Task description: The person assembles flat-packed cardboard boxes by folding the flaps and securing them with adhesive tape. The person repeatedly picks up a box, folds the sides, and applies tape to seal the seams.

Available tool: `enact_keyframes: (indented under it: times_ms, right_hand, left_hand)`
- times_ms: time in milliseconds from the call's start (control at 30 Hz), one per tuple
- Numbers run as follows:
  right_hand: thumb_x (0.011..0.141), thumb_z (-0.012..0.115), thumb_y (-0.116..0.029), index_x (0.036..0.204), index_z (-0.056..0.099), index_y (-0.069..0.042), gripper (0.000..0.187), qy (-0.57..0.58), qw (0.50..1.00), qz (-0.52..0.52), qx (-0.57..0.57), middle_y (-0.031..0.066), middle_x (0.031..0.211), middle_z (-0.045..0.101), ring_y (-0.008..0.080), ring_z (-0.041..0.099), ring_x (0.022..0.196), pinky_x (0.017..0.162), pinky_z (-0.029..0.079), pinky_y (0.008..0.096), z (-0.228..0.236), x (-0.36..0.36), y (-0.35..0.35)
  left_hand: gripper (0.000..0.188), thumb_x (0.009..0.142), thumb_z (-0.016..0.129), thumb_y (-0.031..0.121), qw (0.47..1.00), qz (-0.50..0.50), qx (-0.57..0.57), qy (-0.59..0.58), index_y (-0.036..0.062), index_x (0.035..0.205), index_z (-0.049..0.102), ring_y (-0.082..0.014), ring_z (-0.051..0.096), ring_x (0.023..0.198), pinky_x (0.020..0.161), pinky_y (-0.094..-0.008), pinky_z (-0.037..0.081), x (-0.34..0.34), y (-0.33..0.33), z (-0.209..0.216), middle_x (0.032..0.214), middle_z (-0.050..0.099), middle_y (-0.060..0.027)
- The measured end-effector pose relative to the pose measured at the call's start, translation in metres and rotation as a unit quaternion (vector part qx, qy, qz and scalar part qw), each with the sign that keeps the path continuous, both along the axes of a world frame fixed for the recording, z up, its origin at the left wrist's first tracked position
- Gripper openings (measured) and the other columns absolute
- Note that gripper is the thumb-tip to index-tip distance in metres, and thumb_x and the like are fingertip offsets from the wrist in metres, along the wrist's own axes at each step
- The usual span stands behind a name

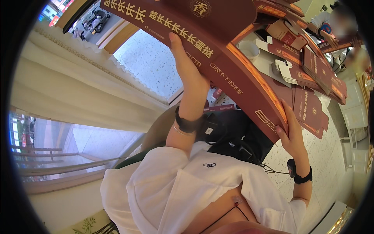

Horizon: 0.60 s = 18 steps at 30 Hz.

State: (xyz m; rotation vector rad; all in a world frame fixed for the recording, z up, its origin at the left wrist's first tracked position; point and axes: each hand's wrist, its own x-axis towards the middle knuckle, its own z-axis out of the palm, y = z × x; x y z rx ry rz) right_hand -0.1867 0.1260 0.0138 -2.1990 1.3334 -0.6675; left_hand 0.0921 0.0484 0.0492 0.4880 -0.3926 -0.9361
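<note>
A long maroon cardboard box (233,78) with gold lettering and an orange strip along one edge slants across the upper middle. My left hand (189,68) holds it from below, the thumb laid on its lettered face and the other fingers hidden behind. At the box's lower right end, my right hand (290,134) grips the orange edge, thumb in front. The box is raised above my lap, and its upper flap or panel stands up at the top. Both of my wrists wear black bands.
Stacked flat maroon cartons (311,72) lie on the table to the right, beside a white cup (248,50). A cream curtain (85,85) hangs at the left by a window. Another person's hand (331,41) works at the far right. A dark bag (233,132) rests near my lap.
</note>
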Motion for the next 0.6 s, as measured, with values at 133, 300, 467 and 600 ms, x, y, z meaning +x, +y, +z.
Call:
enact_keyframes:
  times_ms: [133,300,467,600]
  right_hand:
    - [0.079,0.063,-0.01,0.144,0.031,-0.008,0.073,-0.003,1.0,0.0,-0.004,0.0189,0.134,0.048,0.0379,0.048,0.121,0.1,0.039,0.0395,0.005,0.006,-0.002]
    - [0.079,0.063,-0.012,0.144,0.03,-0.007,0.073,-0.006,1.0,0.001,-0.011,0.019,0.136,0.046,0.038,0.048,0.122,0.101,0.039,0.04,0.004,0.007,-0.002]
    - [0.079,0.067,-0.033,0.145,0.024,-0.002,0.084,-0.031,0.996,0.047,0.064,0.0232,0.141,0.039,0.0361,0.04,0.13,0.106,0.033,0.04,-0.003,-0.001,-0.003]
    - [0.081,0.066,-0.045,0.146,0.018,-0.001,0.092,-0.123,0.953,0.198,0.193,0.0253,0.145,0.031,0.0327,0.036,0.134,0.108,0.03,0.0381,0.028,0.001,-0.021]
  left_hand:
    - [0.059,0.094,0.048,0.051,1.0,-0.027,-0.004,0.015,0.0093,0.135,0.038,-0.02,0.052,0.113,0.094,-0.0356,0.046,-0.005,0.004,0.001,0.128,0.05,-0.0051]
    - [0.057,0.094,0.047,0.051,0.998,-0.047,-0.007,0.032,0.0109,0.135,0.039,-0.02,0.052,0.112,0.093,-0.0354,0.046,-0.012,0.001,-0.003,0.128,0.05,-0.0049]
    - [0.057,0.095,0.046,0.048,0.995,-0.075,-0.05,0.05,0.0108,0.137,0.037,-0.0232,0.05,0.116,0.097,-0.0387,0.044,-0.012,0.001,-0.002,0.133,0.048,-0.007]
    - [0.057,0.097,0.037,0.051,0.984,-0.108,-0.135,-0.032,0.013,0.139,0.036,-0.0251,0.047,0.122,0.102,-0.0414,0.041,-0.006,0.006,0.002,0.136,0.045,-0.0081]
